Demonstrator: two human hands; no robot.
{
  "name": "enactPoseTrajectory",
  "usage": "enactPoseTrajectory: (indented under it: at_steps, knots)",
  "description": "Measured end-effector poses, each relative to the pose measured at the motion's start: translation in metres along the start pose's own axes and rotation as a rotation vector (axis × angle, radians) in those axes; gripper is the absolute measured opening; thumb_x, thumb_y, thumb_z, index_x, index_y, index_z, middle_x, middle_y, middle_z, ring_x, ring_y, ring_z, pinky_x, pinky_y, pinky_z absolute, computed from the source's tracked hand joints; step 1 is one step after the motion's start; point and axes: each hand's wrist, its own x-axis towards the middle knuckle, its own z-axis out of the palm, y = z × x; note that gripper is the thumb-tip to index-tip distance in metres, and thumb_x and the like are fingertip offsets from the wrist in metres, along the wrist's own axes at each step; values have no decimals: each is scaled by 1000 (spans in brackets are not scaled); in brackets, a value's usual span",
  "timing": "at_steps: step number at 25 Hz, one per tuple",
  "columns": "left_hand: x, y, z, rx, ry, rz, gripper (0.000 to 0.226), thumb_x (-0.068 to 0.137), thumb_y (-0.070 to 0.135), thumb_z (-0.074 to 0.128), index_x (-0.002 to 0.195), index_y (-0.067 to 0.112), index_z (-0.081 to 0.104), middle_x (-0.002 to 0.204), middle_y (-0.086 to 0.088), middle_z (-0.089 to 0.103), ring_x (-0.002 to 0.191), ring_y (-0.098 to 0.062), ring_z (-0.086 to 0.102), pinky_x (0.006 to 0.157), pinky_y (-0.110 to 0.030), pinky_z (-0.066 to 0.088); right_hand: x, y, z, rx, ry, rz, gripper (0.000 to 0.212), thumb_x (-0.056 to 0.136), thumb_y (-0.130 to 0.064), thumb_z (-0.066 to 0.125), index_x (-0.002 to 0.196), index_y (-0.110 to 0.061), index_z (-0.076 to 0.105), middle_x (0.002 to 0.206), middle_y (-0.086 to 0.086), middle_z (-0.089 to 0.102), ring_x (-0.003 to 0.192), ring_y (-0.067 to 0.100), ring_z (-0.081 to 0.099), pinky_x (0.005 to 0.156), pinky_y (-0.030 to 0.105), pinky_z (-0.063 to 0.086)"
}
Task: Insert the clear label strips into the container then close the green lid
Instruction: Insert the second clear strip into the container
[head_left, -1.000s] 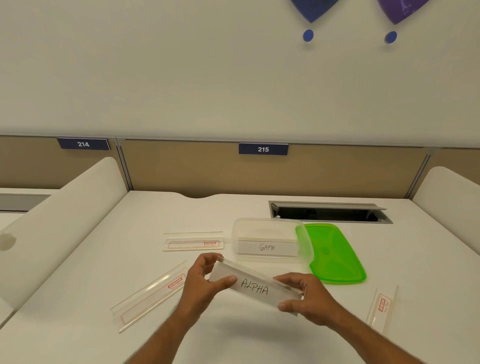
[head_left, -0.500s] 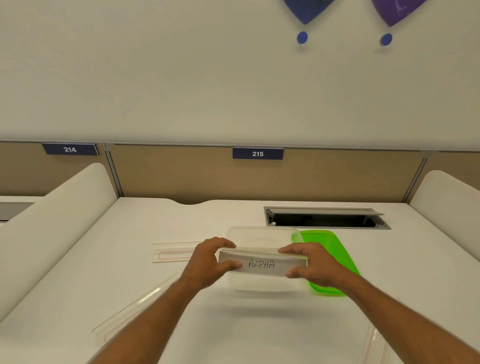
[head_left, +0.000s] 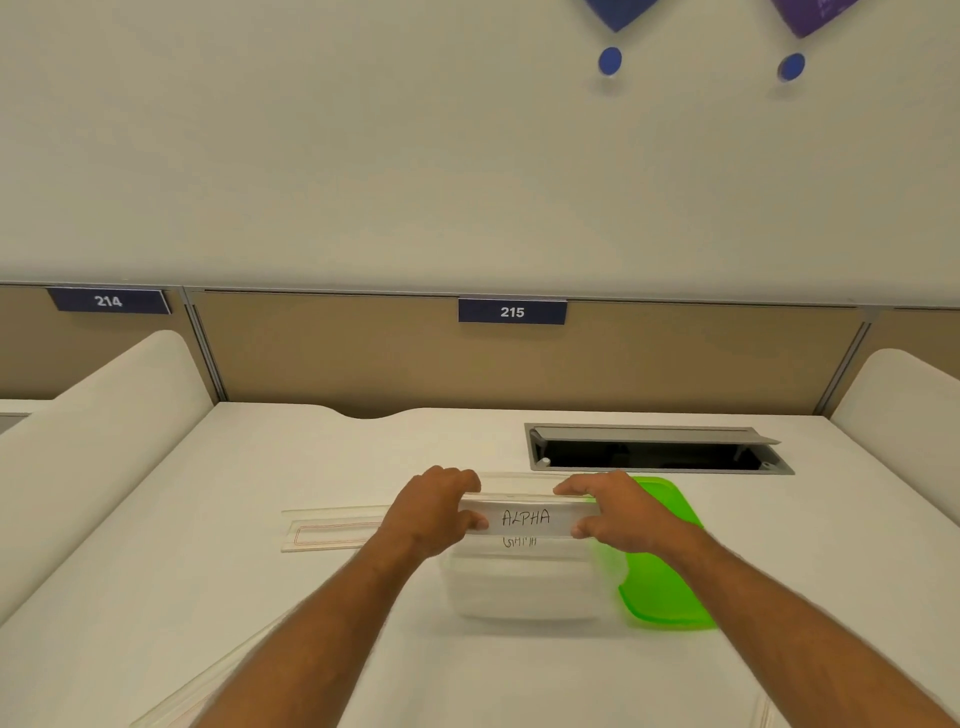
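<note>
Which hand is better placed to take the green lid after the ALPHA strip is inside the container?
Probably the right hand. It holds the ALPHA strip at the end beside the green lid, which lies against the container on that side. The left hand would have to cross over.

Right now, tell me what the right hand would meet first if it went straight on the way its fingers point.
The right hand points left along the ALPHA strip, so it would likely meet the left hand, which has its grip on the other end above the clear container. Depth is hard to judge.
</note>
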Motion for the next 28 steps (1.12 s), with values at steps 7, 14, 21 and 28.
enactPoseTrajectory:
  at_steps: [7, 14, 21, 28]
  knots:
    - [29, -7, 26, 184, -140, -20, 46, 89, 43, 68, 128, 21, 56, 122, -6, 66, 109, -28, 60, 91, -36, 47, 28, 12, 16, -152, -85, 15, 58, 78, -30, 77, 131, -33, 55, 134, 0, 60, 124, 22, 53, 100, 34, 46]
    - [47, -14, 49, 346, -212, 22, 41, 92, 43, 64, 123, 18, 54, 119, -6, 69, 106, -28, 60, 92, -33, 39, 45, 14, 30, -319, -181, 20, 55, 80, -28, 73, 131, -30, 51, 129, 8, 59, 116, 29, 56, 89, 34, 47]
    - [54, -13, 60, 441, -299, -6, 40, 92, 40, 64, 124, 19, 52, 118, -9, 66, 109, -29, 61, 91, -35, 35, 51, 13, 45, -488, -258, -10, 50, 80, -27, 69, 127, -24, 50, 120, 11, 60, 107, 32, 59, 79, 36, 46]
    - [54, -10, 66, 505, -318, -32, 36, 90, 41, 66, 119, 22, 56, 115, -4, 68, 106, -26, 65, 102, -42, 31, 53, 14, 54, -626, -266, -73, 44, 83, -26, 65, 123, -19, 48, 115, 14, 62, 104, 35, 61, 79, 40, 47]
